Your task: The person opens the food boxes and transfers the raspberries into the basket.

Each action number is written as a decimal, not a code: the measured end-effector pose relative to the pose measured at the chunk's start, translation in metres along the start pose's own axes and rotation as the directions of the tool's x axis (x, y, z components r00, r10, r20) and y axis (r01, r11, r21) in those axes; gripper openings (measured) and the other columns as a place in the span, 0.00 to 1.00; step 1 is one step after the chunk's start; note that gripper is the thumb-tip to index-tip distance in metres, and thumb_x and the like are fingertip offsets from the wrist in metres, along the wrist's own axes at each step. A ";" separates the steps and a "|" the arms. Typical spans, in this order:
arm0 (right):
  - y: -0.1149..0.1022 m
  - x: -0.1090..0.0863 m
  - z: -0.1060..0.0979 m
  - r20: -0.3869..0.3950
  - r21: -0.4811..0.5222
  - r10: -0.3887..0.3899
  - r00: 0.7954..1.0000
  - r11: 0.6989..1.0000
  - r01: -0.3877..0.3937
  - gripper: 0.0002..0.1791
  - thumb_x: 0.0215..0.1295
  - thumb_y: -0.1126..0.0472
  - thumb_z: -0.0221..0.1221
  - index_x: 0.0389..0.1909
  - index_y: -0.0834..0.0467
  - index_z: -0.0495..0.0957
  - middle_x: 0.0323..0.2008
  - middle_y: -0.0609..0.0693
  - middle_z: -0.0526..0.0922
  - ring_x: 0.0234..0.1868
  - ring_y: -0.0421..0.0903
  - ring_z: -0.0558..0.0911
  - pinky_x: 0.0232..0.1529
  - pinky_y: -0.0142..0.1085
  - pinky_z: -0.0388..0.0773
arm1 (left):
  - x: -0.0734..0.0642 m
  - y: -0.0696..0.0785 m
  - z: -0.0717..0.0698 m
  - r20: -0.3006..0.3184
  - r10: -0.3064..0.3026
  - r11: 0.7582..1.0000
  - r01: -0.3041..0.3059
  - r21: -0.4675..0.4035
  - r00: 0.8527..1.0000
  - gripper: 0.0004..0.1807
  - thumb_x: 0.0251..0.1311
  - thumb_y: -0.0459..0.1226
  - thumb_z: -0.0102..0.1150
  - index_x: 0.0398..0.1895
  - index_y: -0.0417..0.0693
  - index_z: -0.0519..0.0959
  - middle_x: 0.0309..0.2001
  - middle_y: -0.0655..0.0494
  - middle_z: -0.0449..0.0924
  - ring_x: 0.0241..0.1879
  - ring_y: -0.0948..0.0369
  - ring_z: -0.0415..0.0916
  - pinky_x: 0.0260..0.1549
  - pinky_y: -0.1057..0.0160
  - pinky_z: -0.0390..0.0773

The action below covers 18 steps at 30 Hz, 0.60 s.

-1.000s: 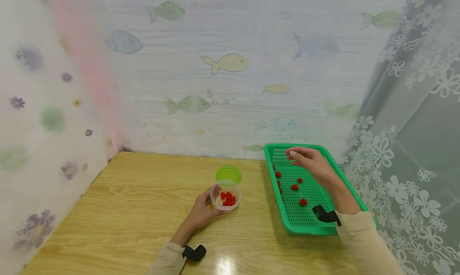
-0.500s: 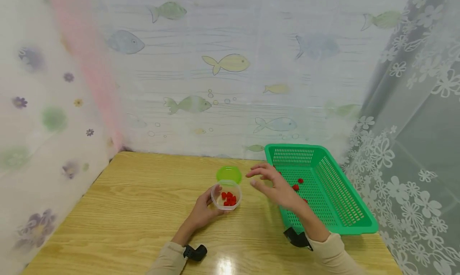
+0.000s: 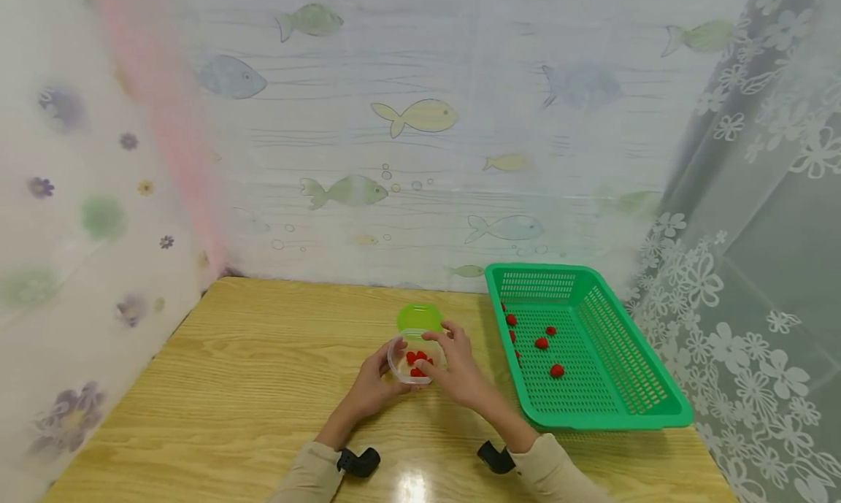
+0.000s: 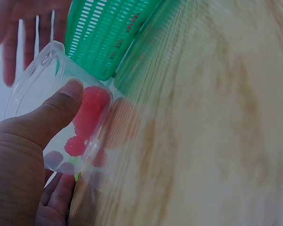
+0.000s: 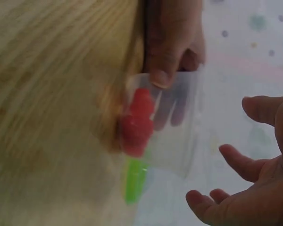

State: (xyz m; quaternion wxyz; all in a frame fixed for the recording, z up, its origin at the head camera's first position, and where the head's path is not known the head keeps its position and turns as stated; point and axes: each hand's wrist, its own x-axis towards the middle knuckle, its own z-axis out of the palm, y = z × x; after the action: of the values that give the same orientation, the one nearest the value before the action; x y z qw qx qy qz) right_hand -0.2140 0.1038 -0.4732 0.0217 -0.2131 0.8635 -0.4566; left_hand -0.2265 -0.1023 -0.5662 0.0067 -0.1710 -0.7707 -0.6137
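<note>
tub [image 5: 173, 146] of red berries [image 3: 411, 358] gripped from left side by left hand [image 3: 372, 386], thumb and fingers curled round wall; mouth faced up. right hand [image 3: 460, 375] held above mouth from right; fingers loosely spread, nothing held, fingertips seen apart from tub in right wrist view. no long axis shown by roundish tub. lid [image 3: 418, 316] placed just behind; basket [image 3: 611, 420], with loose berries [image 3: 556, 371], set farther right, nearer right hand.

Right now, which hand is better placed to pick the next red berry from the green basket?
Probably the right hand: it looks open and empty, and it is nearer the basket and its berries. The left hand grips the clear cup, farther from the basket.
</note>
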 end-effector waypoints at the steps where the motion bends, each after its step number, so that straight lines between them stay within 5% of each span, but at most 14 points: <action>1: 0.003 0.001 0.003 -0.002 0.004 0.002 1.000 1.000 -0.002 0.24 0.72 0.57 0.62 0.63 0.66 0.74 0.75 0.68 0.52 0.74 0.70 0.52 0.67 0.71 0.60 | 0.000 0.000 0.000 0.000 -0.002 1.000 0.002 0.002 1.000 0.50 0.51 0.34 0.79 0.76 0.39 0.62 0.70 0.40 0.70 0.70 0.45 0.68 0.69 0.46 0.68; 9: 0.017 0.013 0.017 0.040 0.071 0.041 0.998 0.997 -0.044 0.22 0.73 0.59 0.61 0.61 0.68 0.74 0.72 0.73 0.56 0.73 0.72 0.59 0.69 0.69 0.62 | 0.000 0.001 0.001 -0.006 -0.023 1.000 0.023 0.003 1.000 0.50 0.51 0.34 0.79 0.77 0.42 0.63 0.71 0.43 0.70 0.71 0.47 0.68 0.70 0.46 0.68; 18: 0.019 0.024 0.023 0.042 0.104 0.077 0.996 0.991 -0.081 0.20 0.73 0.62 0.59 0.60 0.69 0.75 0.67 0.71 0.65 0.65 0.71 0.69 0.60 0.62 0.77 | 0.000 0.001 0.001 -0.003 -0.006 1.000 0.006 -0.003 1.000 0.51 0.50 0.33 0.79 0.77 0.42 0.62 0.71 0.40 0.69 0.71 0.44 0.67 0.69 0.45 0.69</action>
State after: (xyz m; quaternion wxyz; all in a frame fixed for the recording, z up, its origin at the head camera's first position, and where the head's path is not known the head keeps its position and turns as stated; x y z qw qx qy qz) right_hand -0.2372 0.0862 -0.4978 0.0676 -0.1860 0.8453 -0.4962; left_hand -0.2258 -0.1014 -0.5657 0.0054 -0.1678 -0.7702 -0.6153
